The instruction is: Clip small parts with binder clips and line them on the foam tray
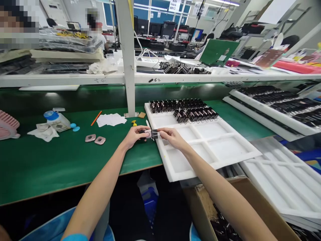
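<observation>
Over the front left edge of the white foam tray [173,172], my left hand [134,135] grips a small pinkish watch case [148,134]. A black binder clip [154,134] sits on the case's right side. My right hand [172,136] pinches the clip's wire handles between thumb and fingers. Two more pink watch cases [90,138] lie on the green mat to the left, close together. Rows of watch cases with black binder clips [195,114] fill the far compartments of the tray.
Left on the mat are a blue-capped bottle [59,121], a crumpled tissue [44,132], white paper [111,119], an orange stick [96,118] and a pink fan [7,125]. A post [128,60] rises behind. Below right, a cardboard box [240,187] holds black clips; loaded trays [265,117] stand at right.
</observation>
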The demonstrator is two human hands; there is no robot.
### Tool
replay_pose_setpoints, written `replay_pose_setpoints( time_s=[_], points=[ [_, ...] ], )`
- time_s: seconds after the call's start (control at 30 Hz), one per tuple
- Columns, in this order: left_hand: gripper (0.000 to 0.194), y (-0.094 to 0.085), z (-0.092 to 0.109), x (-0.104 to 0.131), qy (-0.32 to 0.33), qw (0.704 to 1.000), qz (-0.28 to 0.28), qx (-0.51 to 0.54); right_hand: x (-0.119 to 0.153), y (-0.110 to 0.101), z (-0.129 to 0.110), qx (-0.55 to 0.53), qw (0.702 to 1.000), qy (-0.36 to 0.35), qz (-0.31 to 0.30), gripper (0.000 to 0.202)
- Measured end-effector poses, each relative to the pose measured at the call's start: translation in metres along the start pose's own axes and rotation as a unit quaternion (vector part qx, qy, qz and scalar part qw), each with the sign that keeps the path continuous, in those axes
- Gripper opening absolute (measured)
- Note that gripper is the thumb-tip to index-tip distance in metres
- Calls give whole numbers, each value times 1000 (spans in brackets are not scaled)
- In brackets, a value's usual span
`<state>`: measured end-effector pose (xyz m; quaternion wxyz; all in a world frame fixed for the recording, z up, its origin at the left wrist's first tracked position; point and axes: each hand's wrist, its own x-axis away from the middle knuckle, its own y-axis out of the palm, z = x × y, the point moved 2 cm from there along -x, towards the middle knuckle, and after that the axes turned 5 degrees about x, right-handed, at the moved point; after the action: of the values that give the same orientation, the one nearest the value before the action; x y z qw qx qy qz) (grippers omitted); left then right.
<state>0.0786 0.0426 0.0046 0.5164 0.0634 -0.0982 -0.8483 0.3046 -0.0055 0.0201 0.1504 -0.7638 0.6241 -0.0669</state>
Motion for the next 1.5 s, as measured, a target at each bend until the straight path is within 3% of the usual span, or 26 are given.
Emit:
replay_pose_setpoints(
  time_s=[0.37, 0.5, 0.63, 0.7, 0.77, 0.9, 1.03, 1.23, 1.5],
  points=[
    [41, 4, 1, 1, 9, 999, -40, -19, -1, 1, 1, 49, 998, -25, -10, 45],
    [41, 4, 2, 2, 8, 998, -46, -37, -3, 5, -9, 68, 998, -11, 11, 42],
    [52, 4, 4, 2, 2, 998, -45, -51, -7, 11, -20, 82, 996, 12, -25, 39],
    [60, 3, 5, 0, 17, 999, -21, -39, -8, 6, -20, 65, 997, 32, -2, 36],
    [62, 1, 6, -1, 37, 999, 13, -12, -8, -7, -16, 24, 995, 62, 72, 39],
    [59, -2, 4, -3, 50, 997, 47, 22, -6, -50, -4, -30, 958, 104, 265, 47],
    [58, -1, 5, -3, 46, 997, 51, 24, -9, -85, -2, 176, 908, 109, 363, 33],
    [55, 1, 7, -2, 41, 998, 39, 27, -28, -83, 0, 429, 833, 153, 313, 18],
    [52, 2, 10, -2, 49, 998, 45, 22, -51, -70, 7, 541, 786, 102, 280, 19]
  ],
)
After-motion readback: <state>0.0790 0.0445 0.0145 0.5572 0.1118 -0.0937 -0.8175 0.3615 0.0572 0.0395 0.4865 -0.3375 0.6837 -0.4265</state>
